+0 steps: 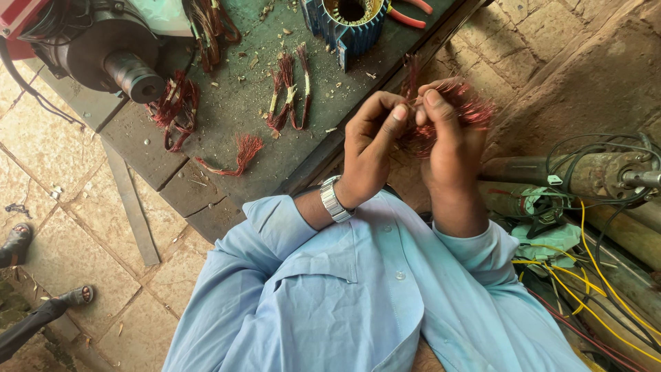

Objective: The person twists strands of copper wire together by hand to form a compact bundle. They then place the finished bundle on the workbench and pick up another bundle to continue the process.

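Observation:
My left hand (368, 148) and my right hand (451, 155) meet in front of my chest, both pinching a tangled bundle of reddish copper winding wire (475, 114). The right hand wraps around the bundle; the left thumb and forefinger grip strands at its near end. A silver wristwatch (333, 200) sits on my left wrist. Light blue shirt sleeves cover both arms.
On the dark workbench (234, 103) lie several cut bunches of copper wire (289, 93), a blue motor stator (348, 17) and red-handled pliers (410, 14). A motor shaft (134, 76) lies top left. Yellow and black cables (592, 269) and a pump lie right. Someone's sandalled feet (17, 244) are at left.

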